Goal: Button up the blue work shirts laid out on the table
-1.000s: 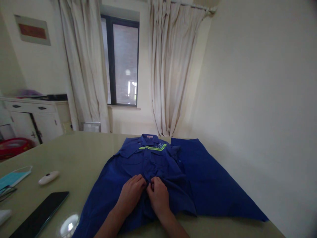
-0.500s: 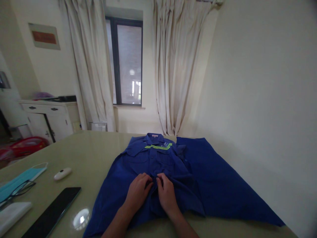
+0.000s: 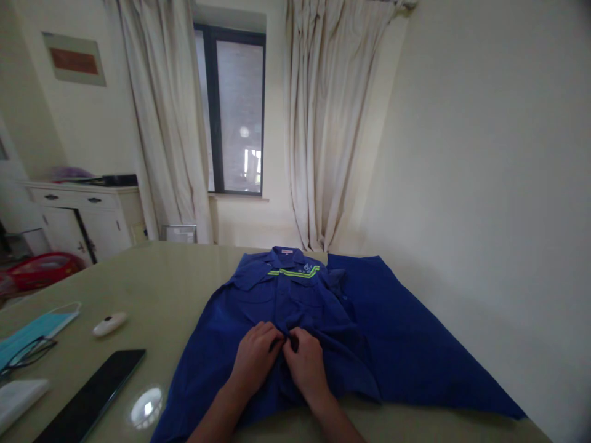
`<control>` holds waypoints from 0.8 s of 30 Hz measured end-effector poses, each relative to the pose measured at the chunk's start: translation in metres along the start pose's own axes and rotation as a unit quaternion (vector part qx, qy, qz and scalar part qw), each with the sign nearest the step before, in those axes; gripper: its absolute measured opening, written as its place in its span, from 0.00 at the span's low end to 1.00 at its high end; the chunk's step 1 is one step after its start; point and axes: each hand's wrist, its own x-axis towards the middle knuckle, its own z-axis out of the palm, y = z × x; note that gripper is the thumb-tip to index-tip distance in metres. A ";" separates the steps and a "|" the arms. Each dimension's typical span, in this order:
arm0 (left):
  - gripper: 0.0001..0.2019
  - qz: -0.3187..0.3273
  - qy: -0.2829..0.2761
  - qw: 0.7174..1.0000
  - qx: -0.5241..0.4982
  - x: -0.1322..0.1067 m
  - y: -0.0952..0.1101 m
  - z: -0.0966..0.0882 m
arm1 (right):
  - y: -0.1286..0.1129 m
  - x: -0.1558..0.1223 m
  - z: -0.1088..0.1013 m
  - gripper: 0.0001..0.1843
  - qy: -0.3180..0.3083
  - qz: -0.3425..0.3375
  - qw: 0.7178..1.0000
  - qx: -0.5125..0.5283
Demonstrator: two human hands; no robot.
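Note:
A dark blue work shirt (image 3: 252, 298) with yellow-green stripes across the chest lies front up on the table, its collar at the far end. At the middle of its front edge, my left hand (image 3: 259, 347) pinches the cloth between thumb and fingers. Close beside it, my right hand (image 3: 305, 357) grips the same placket, and the fingertips of both hands nearly meet. Whether a button is between them I cannot make out. To the right of the shirt spreads a dark blue piece of cloth (image 3: 410, 344), partly beneath it.
On the left of the greenish table (image 3: 184, 271) lie a black phone (image 3: 92, 394), a white oval device (image 3: 109, 324), a blue face mask (image 3: 39, 332), glasses (image 3: 34, 357) and a white box-like object (image 3: 21, 400). A wall stands close on the right.
My right hand has moved slightly left, closer to my left hand, and its fingers have closed more on the placket. The view has shifted a little.

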 end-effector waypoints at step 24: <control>0.08 0.004 -0.002 0.997 0.080 0.003 0.005 -0.003 | 0.001 -0.004 0.000 0.09 0.035 -0.051 0.997 0.055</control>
